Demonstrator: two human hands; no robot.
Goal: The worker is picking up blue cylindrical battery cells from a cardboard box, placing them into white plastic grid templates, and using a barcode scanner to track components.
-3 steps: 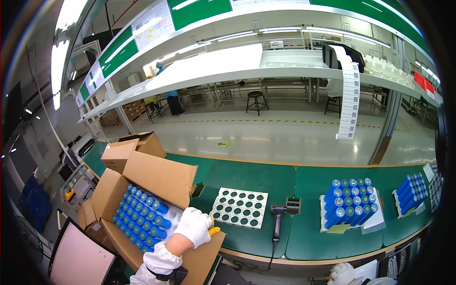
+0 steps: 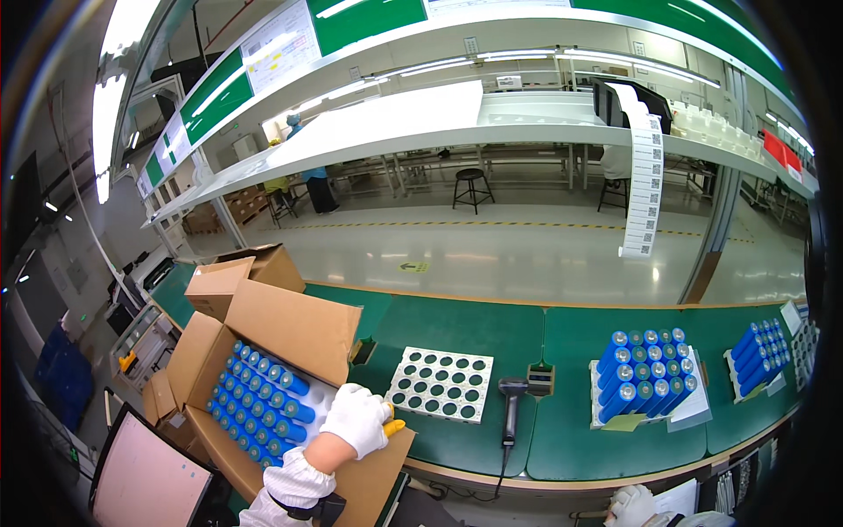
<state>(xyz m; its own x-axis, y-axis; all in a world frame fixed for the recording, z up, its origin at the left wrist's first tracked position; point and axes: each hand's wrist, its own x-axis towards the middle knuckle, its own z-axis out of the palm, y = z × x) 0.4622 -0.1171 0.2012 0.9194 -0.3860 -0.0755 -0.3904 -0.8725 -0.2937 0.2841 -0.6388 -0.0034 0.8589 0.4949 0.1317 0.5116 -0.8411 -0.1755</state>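
My left hand, in a white glove with yellow fingertips, is over the near right part of an open cardboard box. Two of its fingertips point right and stand apart; I see nothing between them, though the palm side is hidden. Beside it in the box stand rows of blue cylindrical battery cells, with bare white lining showing next to the hand. At the lower edge, on the right, my gloved right hand is curled up, its fingers partly cut off. Whatever it may hold is hidden.
A white tray with round holes lies on the green bench. Right of it is a corded handheld scanner. Farther right stand two holders of blue cells. A label strip hangs from the shelf.
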